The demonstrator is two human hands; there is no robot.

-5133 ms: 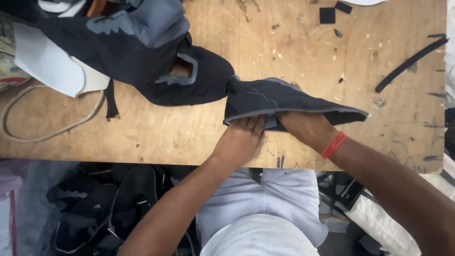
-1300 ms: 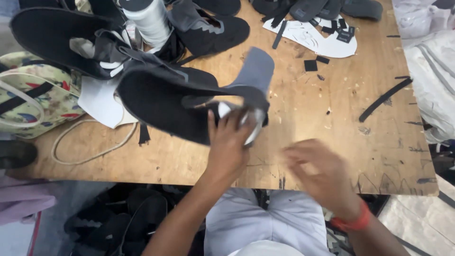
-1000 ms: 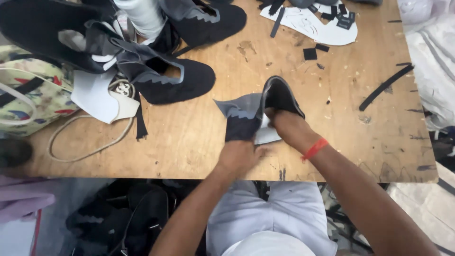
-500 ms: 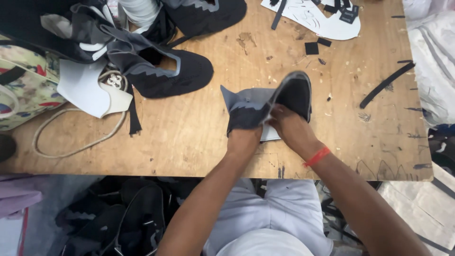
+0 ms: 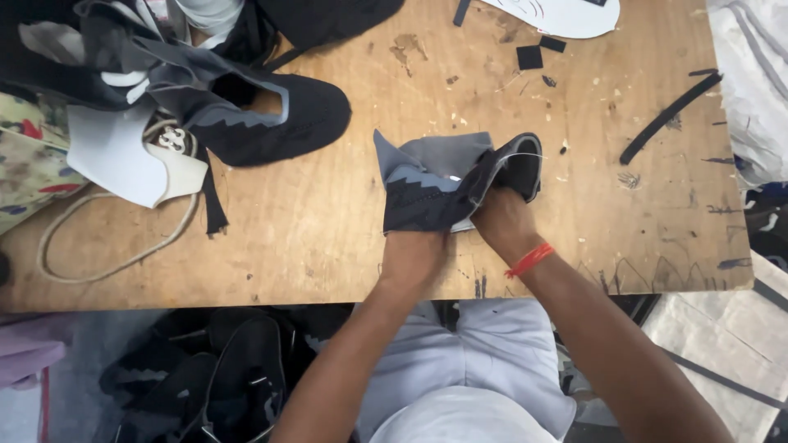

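Fingers of both hands are closed on a black and grey fabric shoe upper (image 5: pixel 447 184) that rests on the scuffed wooden table (image 5: pixel 328 238), near its front edge. Left hand (image 5: pixel 413 256) grips the lower edge of the piece, its fingers hidden underneath the black zigzag-patterned part. Right hand (image 5: pixel 502 221), with an orange band (image 5: pixel 529 260) round the wrist, pinches the folded black end of the piece just beside the left hand; the two hands are close together but not touching. A grey flap of the upper stands up at the far side.

Well apart to the left lies another black shoe upper with grey trim (image 5: pixel 271 115), its opening facing up, part of a heap of dark pieces at the table's far left corner. Beside that heap lie a white cut sheet (image 5: pixel 111 152) and a loop of pale cord (image 5: pixel 107 246). A long black strip (image 5: pixel 669 115) lies toward the right edge, and small black scraps (image 5: pixel 529 56) sit near the far side. Below the table, dark shoe pieces (image 5: pixel 222 377) lie on the floor.
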